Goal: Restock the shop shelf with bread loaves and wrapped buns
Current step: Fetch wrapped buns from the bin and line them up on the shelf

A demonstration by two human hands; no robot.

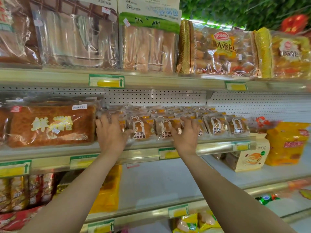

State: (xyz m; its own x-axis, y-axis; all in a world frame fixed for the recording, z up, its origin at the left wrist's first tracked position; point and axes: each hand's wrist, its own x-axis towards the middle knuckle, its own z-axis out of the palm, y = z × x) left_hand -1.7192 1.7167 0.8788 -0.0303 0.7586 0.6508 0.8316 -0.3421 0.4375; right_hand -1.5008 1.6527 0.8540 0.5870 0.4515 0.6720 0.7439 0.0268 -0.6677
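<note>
Mostly, you had the wrapped buns (144, 130) shelved; your left hand (110, 132) and right hand (186, 133) pressed them, fingers spread, with the lower shelf (159, 182) unfilled.

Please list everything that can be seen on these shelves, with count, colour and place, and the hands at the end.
Sliced loaf bags: at least three, clear with brown bread, top shelf left.
Small-bread bag: one, gold and clear, top shelf right.
Large loaf: one, orange-brown, middle shelf left.
Wrapped buns: many, count unclear, brown in clear wrap, middle shelf centre.
Yellow bag: one, lower shelf right.
Price tags: several, green and yellow, shelf edges.
Left hand: on the buns' left end.
Right hand: on the buns, centre.
</note>
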